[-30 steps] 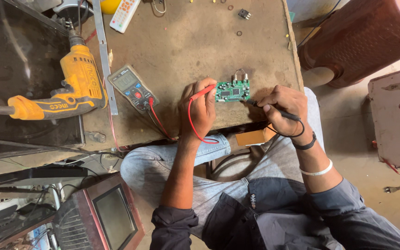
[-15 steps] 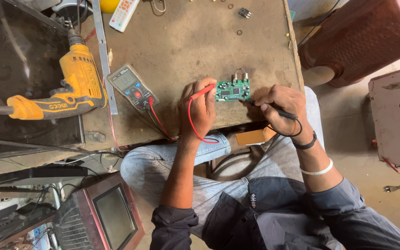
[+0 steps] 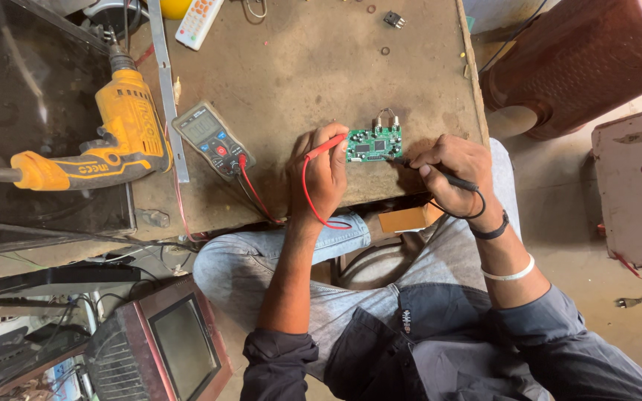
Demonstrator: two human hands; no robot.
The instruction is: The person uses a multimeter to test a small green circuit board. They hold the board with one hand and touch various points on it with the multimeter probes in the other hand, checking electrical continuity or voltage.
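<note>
A small green circuit board (image 3: 374, 144) lies near the front edge of a worn wooden workbench (image 3: 313, 67). My left hand (image 3: 322, 174) grips a red test probe (image 3: 324, 147) with its tip at the board's left edge. My right hand (image 3: 451, 172) holds a black test probe (image 3: 440, 177) whose tip touches the board's right side. Red and black leads run back to a grey multimeter (image 3: 212, 139) lying left of my left hand.
A yellow power drill (image 3: 109, 137) rests on a dark panel at the left, beside a metal ruler (image 3: 166, 89). A white remote (image 3: 200, 21) lies at the bench's far edge. A small monitor (image 3: 165, 349) sits on the floor, a brown stool (image 3: 581, 59) at the right.
</note>
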